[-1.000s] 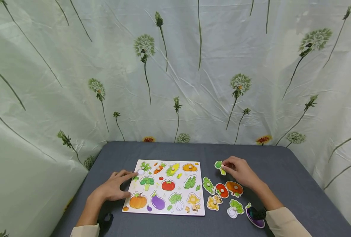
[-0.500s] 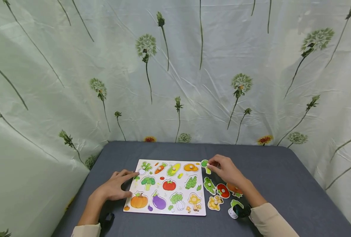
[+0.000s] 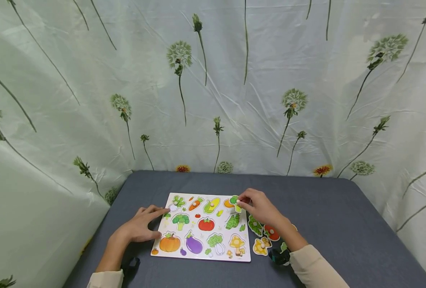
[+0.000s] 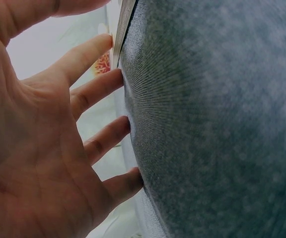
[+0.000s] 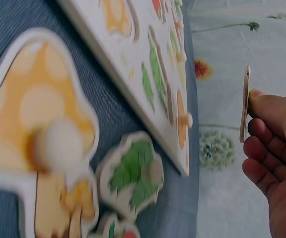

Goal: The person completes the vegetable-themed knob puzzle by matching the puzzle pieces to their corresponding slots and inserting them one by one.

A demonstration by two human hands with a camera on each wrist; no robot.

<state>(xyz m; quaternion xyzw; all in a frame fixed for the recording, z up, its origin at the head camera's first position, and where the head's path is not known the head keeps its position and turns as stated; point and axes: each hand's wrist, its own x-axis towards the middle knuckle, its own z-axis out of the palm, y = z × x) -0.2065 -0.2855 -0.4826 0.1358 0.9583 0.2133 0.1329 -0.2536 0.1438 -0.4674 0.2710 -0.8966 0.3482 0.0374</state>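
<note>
In the head view a white puzzle board (image 3: 221, 224) printed with vegetables lies on the dark table. My left hand (image 3: 139, 226) rests at its left edge, fingers spread, thumb and fingertips on the border; the left wrist view shows the open palm (image 4: 43, 134). My right hand (image 3: 259, 206) pinches the knob of a broccoli puzzle piece (image 3: 236, 202), held over the board's upper right corner, partly covering the potato picture. Seen edge-on in the right wrist view, the broccoli piece (image 5: 245, 104) is raised above the board, thumb and fingers of the hand (image 5: 282, 139) at its knob.
Right of the board lie loose knobbed pieces: a mushroom (image 3: 260, 246), a leafy green piece (image 3: 255, 226) and a tomato (image 3: 271, 232). More pieces are partly hidden under the right forearm. Carrot (image 3: 196, 204) and corn (image 3: 211, 205) pieces sit in the board. A dandelion-print curtain (image 3: 213, 88) hangs behind.
My right hand has carried the broccoli piece left, from beyond the loose pieces to over the board's upper right corner. My left hand has stayed at the board's left edge.
</note>
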